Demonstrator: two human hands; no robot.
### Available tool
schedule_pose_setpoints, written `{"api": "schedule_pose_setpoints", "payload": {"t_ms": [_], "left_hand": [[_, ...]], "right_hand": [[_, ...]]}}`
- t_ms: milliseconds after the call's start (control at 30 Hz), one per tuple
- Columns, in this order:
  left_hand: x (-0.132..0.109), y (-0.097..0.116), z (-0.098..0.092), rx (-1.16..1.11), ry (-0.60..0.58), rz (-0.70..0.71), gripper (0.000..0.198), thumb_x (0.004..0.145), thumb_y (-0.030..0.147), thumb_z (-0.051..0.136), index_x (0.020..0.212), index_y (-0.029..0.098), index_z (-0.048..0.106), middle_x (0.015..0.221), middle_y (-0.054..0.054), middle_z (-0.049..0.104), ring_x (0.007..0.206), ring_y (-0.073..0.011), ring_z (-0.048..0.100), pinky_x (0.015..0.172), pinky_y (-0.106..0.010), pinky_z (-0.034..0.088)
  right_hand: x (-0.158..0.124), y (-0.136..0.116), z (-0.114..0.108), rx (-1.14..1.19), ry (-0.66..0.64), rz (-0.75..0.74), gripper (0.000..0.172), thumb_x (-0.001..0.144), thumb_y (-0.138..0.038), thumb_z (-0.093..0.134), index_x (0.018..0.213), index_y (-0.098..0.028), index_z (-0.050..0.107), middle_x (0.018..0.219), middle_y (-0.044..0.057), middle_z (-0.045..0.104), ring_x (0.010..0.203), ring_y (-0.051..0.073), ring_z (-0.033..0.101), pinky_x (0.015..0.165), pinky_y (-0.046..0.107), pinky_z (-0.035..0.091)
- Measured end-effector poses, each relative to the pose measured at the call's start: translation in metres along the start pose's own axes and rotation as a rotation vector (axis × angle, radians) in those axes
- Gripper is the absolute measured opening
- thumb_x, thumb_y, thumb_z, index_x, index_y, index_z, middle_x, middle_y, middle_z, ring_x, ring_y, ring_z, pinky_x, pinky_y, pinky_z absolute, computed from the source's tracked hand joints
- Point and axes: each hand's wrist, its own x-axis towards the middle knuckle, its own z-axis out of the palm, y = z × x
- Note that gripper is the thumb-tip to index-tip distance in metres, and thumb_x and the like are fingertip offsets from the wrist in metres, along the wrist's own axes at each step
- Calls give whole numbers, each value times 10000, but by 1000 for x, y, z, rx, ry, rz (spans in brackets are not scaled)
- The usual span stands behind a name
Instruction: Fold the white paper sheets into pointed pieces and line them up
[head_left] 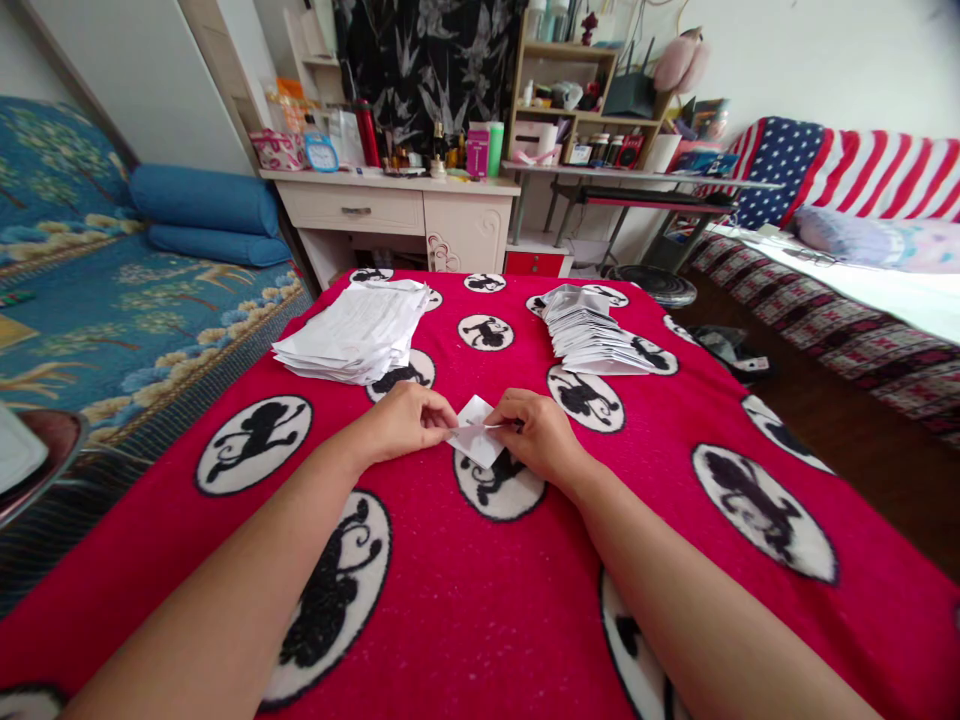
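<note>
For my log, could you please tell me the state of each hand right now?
Left hand: closed, pinching the small white paper.
Right hand: closed, pinching the same paper.

White desk (390, 212) behind; blue sofa (112, 300) left; wood floor (847, 420).

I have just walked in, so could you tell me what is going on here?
A person holds a small white paper on a red blanket, the left hand pinching one side and the right hand the other. Farther off, a stack of flat white sheets lies on the left and a pile of folded papers on the right.
</note>
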Motion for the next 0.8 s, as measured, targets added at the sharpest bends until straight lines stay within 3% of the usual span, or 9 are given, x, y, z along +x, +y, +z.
{"api": "schedule_pose_setpoints", "payload": {"t_ms": [333, 567, 700, 800], "left_hand": [[1, -7, 2, 20, -26, 69, 164, 658, 99, 580, 708, 160, 725, 691, -15, 694, 623, -124, 616, 608, -212, 444], [1, -3, 5, 39, 14, 97, 203, 632, 42, 562, 700, 158, 715, 717, -10, 656, 613, -105, 582, 583, -200, 419], [2, 4, 7, 84, 33, 133, 275, 616, -8, 526, 733, 160, 709, 742, -8, 663, 626, -101, 571, 588, -199, 404], [2, 9, 7, 112, 32, 144, 200, 657, 37, 592, 751, 163, 715, 749, -16, 672, 660, -117, 586, 626, -215, 415]], "right_hand": [[-2, -6, -5, -118, -79, -77, 316, 663, -8, 542, 794, -215, 741, 760, 17, 625, 749, 148, 565, 626, 229, 371], [-1, -20, -16, -265, -174, -127, 127, 709, -172, 649, 800, -213, 726, 780, 34, 634, 764, 171, 575, 609, 258, 336], [-1, -17, -14, -299, -166, -165, 86, 732, -187, 657, 796, -218, 706, 789, 30, 635, 789, 173, 571, 634, 265, 326], [-1, -14, -11, -305, -144, -173, 54, 787, -232, 642, 799, -209, 690, 783, 33, 628, 776, 164, 560, 635, 265, 315]]}}
